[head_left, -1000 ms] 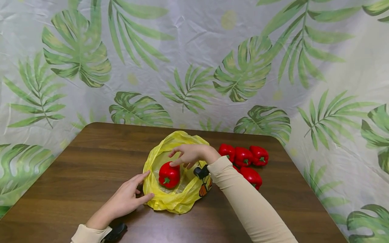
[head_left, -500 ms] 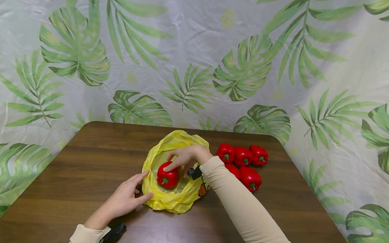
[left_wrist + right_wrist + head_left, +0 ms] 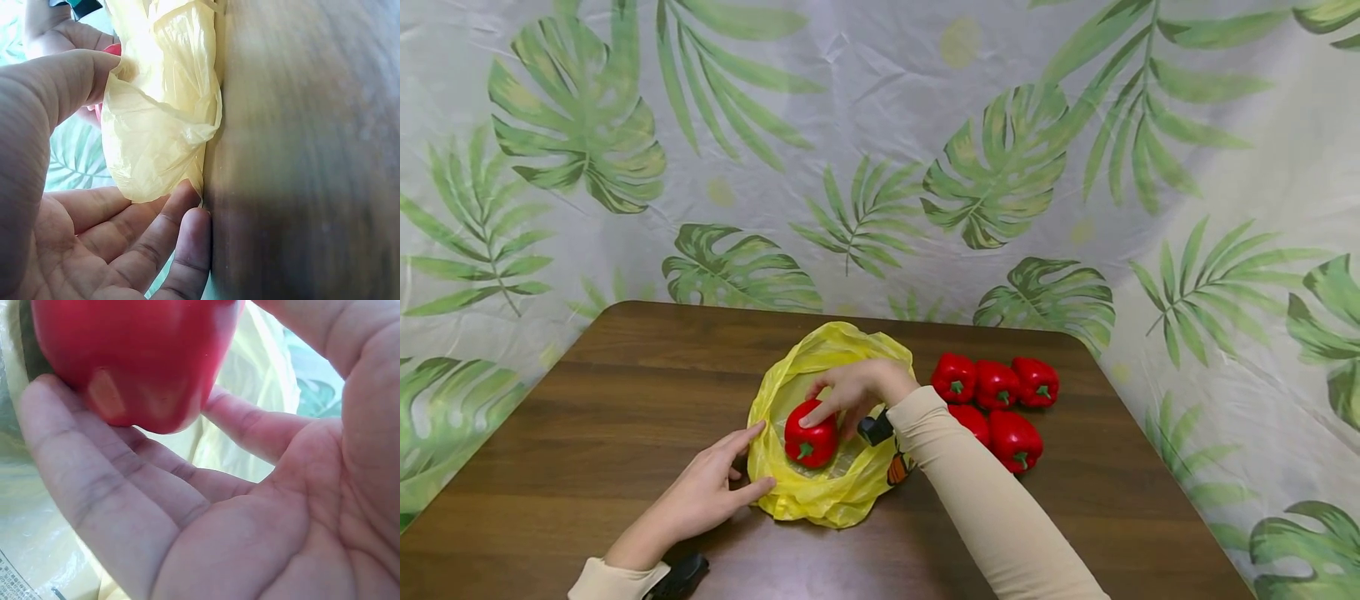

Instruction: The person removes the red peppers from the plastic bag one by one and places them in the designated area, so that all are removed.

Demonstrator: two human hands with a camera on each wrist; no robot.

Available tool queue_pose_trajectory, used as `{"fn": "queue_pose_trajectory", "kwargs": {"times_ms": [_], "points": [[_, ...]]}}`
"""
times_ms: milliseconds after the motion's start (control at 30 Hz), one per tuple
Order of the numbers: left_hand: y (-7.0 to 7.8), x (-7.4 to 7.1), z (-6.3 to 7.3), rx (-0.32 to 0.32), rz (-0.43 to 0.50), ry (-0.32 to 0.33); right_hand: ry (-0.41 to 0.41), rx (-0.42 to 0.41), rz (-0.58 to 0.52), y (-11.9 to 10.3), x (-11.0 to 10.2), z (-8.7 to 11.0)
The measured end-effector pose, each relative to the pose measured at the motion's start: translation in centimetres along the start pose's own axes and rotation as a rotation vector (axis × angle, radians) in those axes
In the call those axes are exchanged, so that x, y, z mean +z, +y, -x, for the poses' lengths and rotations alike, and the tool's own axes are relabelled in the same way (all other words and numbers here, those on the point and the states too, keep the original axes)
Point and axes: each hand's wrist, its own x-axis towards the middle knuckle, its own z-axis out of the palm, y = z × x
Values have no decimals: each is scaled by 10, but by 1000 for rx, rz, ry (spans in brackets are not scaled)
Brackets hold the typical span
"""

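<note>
A yellow plastic bag [image 3: 850,492] stands with its mouth wide and its rim rolled down. Inside it is a red bell pepper [image 3: 811,442], green stem toward me. My right hand [image 3: 861,387] reaches over the bag's right rim and holds this pepper, thumb on its upper side. In the right wrist view the fingers [image 3: 119,475] curve along the underside of the pepper [image 3: 137,356]. My left hand [image 3: 711,487] rests against the bag's left side with fingers spread. Its thumb and fingertips touch the bag [image 3: 162,106] in the left wrist view.
Several red bell peppers [image 3: 997,385] lie grouped right of the bag, partly behind the right sleeve [image 3: 981,492]. All of this is on a brown wooden table [image 3: 647,383]. A leaf-patterned curtain [image 3: 880,167] hangs behind the table's far edge.
My right hand has moved left and lower into the bag, and its thumb and fingers have closed around the pepper there. The left hand keeps its place against the bag.
</note>
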Motion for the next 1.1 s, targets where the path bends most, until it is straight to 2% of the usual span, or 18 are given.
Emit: {"fn": "queue_pose_trajectory", "kwargs": {"times_ms": [167,433,667,933,1100], "points": [[1,1,0,-6,1,-4,15,-1,-62,1,3,0],[0,1,1,-8,-4,6,25,-26,-27,2,5,-1],[-1,2,1,30,5,61,40,-59,17,0,11,2],[3,0,-1,12,19,83,63,-43,-29,3,11,4],[8,-5,0,-3,46,118,51,-62,-33,5,10,3]]}}
